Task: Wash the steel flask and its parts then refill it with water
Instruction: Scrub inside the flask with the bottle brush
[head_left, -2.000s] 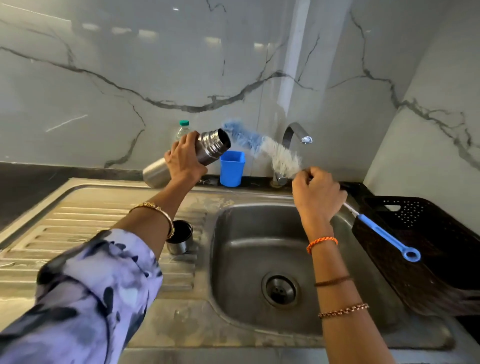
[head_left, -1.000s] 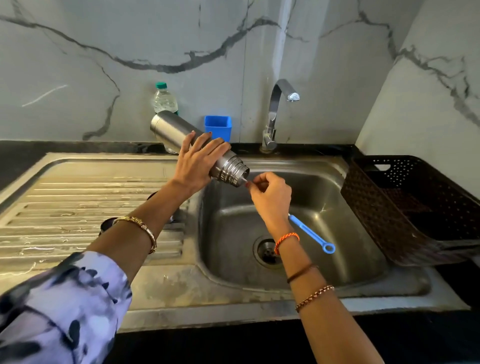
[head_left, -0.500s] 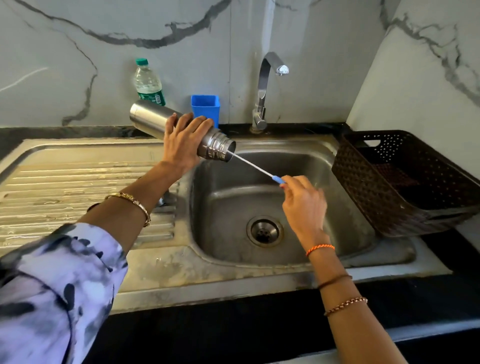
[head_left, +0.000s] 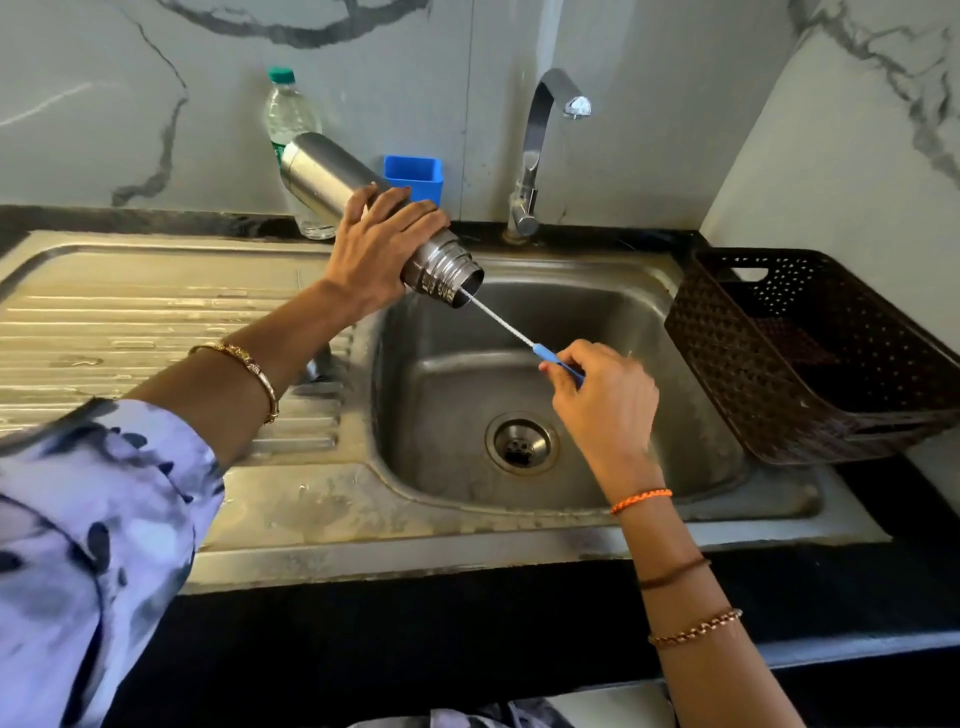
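Now we scrub the inside: our left hand (head_left: 382, 244) grips the steel flask (head_left: 363, 208) tilted over the sink (head_left: 649, 312), mouth toward four o'clock, and our right hand (head_left: 597, 395) pinches the bottle brush (head_left: 519, 335) handle. Next probably rinsing under the tap (head_left: 545, 130).

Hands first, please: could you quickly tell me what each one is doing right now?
Left hand: grips the steel flask, tilted mouth-down over the sink.
Right hand: pinches the bottle brush by its blue handle, stem inside the flask's mouth.

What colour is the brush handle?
Blue, best seen in the head view: brush handle.
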